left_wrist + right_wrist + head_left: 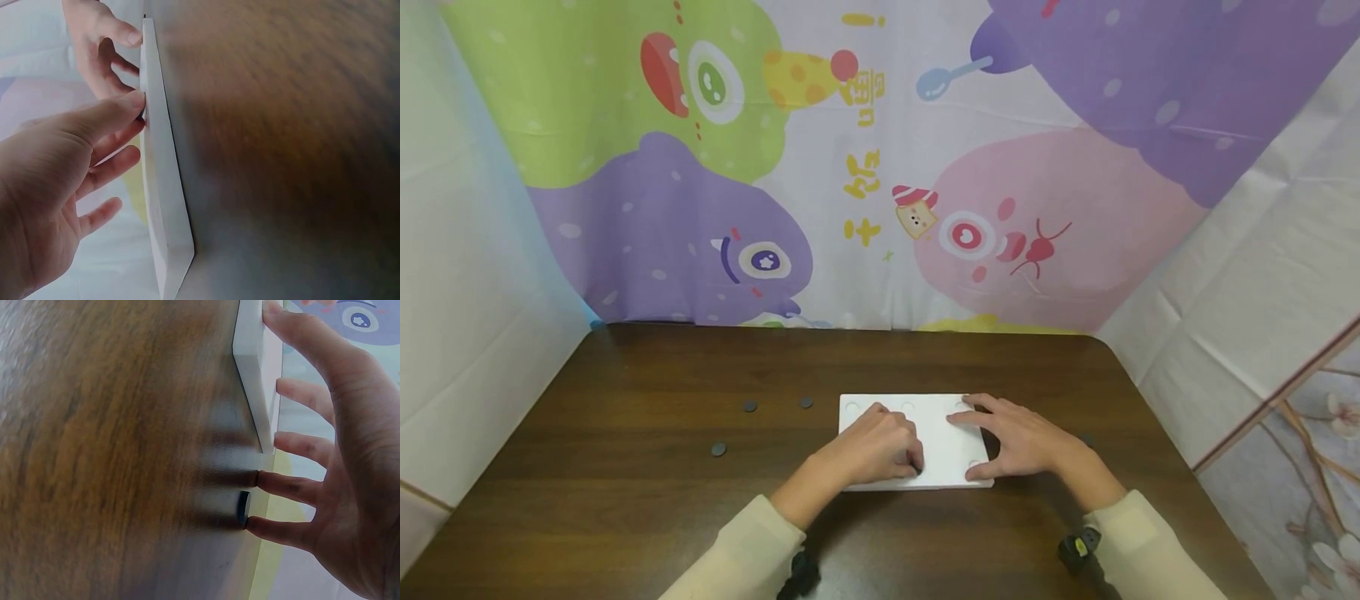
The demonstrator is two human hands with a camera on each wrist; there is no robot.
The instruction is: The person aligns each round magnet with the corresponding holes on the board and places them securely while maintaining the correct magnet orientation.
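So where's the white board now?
In the head view, the white board lies on the brown table, low, just right of centre, under the left hand, with the right hand at its right edge.

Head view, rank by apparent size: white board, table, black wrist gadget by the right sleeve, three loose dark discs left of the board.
Largest to smallest:
1. Table
2. White board
3. Black wrist gadget
4. Three dark discs: too alike to rank among themselves
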